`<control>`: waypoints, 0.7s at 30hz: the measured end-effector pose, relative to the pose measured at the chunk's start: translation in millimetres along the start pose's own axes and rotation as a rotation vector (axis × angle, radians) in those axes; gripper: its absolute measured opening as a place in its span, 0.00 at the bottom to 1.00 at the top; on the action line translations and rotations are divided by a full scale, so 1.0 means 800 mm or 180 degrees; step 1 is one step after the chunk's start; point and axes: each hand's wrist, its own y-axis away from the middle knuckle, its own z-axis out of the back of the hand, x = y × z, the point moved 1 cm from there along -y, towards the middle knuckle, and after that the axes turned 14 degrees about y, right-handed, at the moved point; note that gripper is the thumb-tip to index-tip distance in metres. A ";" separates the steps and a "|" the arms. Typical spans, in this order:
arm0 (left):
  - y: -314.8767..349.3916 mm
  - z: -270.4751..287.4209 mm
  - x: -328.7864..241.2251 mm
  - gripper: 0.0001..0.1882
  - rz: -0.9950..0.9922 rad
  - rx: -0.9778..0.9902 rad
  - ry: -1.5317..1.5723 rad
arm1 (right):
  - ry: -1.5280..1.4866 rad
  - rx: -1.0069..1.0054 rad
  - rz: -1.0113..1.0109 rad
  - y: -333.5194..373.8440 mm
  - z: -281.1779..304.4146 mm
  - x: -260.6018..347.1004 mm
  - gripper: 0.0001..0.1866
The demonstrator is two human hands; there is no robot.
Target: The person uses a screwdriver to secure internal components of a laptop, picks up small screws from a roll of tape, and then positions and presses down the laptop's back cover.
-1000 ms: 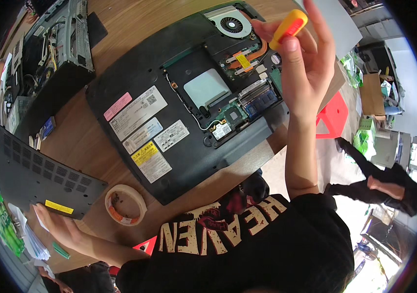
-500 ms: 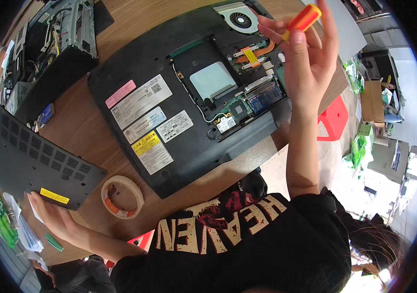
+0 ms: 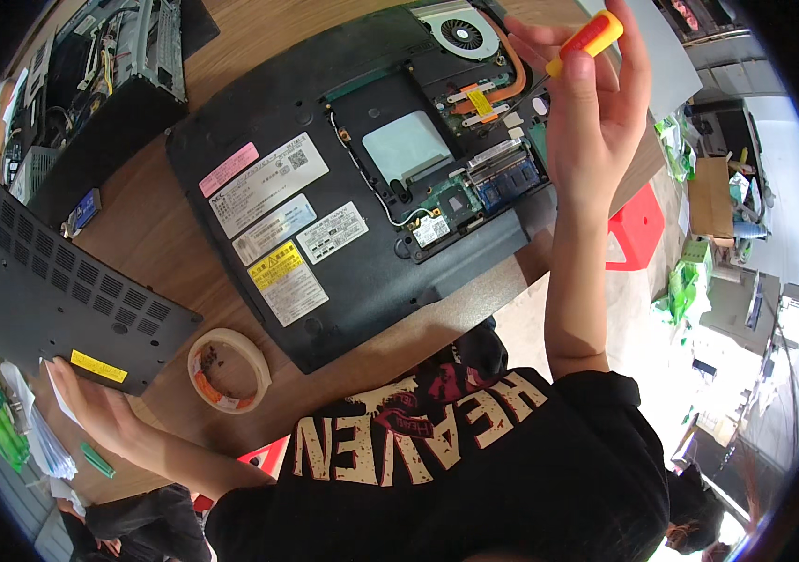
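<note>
My right hand (image 3: pixel 596 131) is raised at the upper right, its fingers closed around the red-and-yellow handle of a screwdriver (image 3: pixel 590 42). Whether its tip touches anything is hidden. Below that hand a black laptop (image 3: pixel 390 314) lies bottom up with its inside exposed, showing a fan (image 3: pixel 462 36), a copper heat pipe (image 3: pixel 512 80) and memory modules (image 3: pixel 509 183). On the left, my left hand (image 3: pixel 95 407) is at the near edge of a dark vented bottom cover (image 3: pixel 81 290), fingers partly hidden there. Next to the cover, a roll of tape (image 3: pixel 264 379) rings several small dark pieces, apparently screws.
An opened desktop computer case (image 3: pixel 118 122) stands at the far left, beside a small blue-labelled part (image 3: pixel 84 211). White papers (image 3: pixel 39 431) and a green packet (image 3: pixel 1 412) lie at the left edge. A red stool (image 3: pixel 638 229) stands beyond the table on the right.
The whole view has shifted slightly. My right hand has moved a little away from the laptop's heat pipe, the screwdriver still in it. My left hand stays at the cover's edge.
</note>
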 end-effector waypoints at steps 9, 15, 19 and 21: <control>0.009 -0.015 -0.001 0.19 0.0002 0.0029 0.0107 | -0.0471 0.0389 -0.0288 0.013 -0.015 0.005 0.33; 0.006 -0.013 0.000 0.19 0.0042 0.0124 0.0119 | -0.0490 -0.0218 0.0159 0.014 -0.013 -0.015 0.25; 0.007 -0.011 0.000 0.19 -0.0050 0.0062 0.0046 | -0.0915 -0.0012 0.0129 0.019 -0.009 -0.016 0.22; 0.007 -0.010 0.001 0.19 -0.0031 0.0040 0.0057 | -0.1291 -0.0030 -0.0066 0.021 -0.009 -0.014 0.23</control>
